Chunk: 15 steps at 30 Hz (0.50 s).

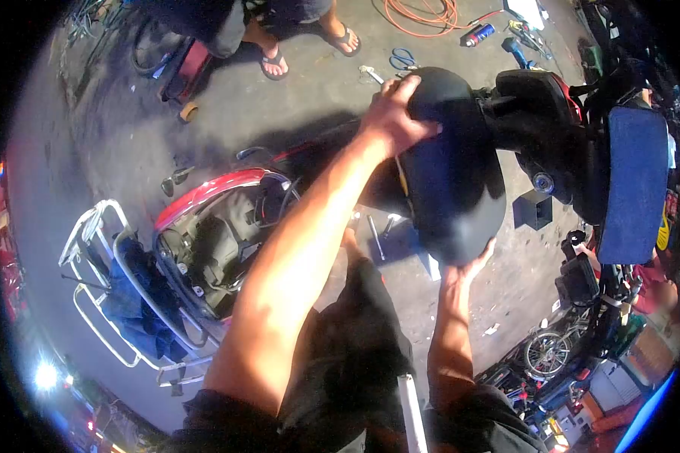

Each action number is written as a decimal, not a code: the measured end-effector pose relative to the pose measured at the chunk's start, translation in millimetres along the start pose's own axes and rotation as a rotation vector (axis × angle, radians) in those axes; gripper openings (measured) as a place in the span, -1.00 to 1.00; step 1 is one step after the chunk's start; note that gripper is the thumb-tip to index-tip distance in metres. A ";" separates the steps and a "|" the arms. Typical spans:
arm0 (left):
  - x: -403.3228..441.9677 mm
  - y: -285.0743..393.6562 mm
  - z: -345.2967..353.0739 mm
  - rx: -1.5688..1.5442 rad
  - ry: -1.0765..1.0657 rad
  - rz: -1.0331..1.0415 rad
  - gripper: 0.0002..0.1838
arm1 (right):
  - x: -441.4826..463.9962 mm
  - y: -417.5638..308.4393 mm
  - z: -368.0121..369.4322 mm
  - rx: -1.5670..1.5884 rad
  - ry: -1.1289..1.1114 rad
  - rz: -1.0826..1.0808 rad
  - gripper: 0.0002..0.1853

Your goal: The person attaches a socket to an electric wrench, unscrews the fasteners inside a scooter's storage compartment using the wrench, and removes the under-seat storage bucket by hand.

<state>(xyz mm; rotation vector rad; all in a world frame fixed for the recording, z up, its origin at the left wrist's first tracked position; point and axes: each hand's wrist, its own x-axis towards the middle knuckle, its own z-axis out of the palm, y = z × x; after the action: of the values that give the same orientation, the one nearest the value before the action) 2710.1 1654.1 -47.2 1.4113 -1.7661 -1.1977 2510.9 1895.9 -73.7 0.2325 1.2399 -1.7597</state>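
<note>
A black padded scooter seat (457,166) is between my two hands, tilted on its side over the middle of a scooter. My left hand (397,117) is closed on its far left edge, thumb lying across the seat's surface. At the near end, my right hand (468,264) cups the seat from below, with part of its fingers hidden behind it. Left of my left forearm is the scooter's open rear body with a red panel (211,198). A silver metal rack (140,291) sticks out behind it.
A person's sandalled feet (276,64) are at the top. Near them lie blue-handled scissors (403,59), an orange hose (423,15) and a blue spray can (480,35). A dark blue pad (635,185) and a spoked wheel (548,353) are at the right.
</note>
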 end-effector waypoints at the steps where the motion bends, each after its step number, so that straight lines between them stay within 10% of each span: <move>1: 1.4 -10.1 4.3 0.024 -0.006 -0.024 0.00 | 8.4 -1.7 5.0 -0.010 0.010 0.018 -0.30; 15: -228.1 2.2 -35.7 0.090 0.115 -0.090 -0.58 | -10.9 -25.9 3.2 -0.178 -0.069 0.395 -0.05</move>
<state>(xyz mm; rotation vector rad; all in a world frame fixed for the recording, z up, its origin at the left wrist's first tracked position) 2802.6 1862.0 -8.4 1.5943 -1.7115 -1.0711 2497.9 1900.8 -49.0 0.2888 1.1995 -1.3025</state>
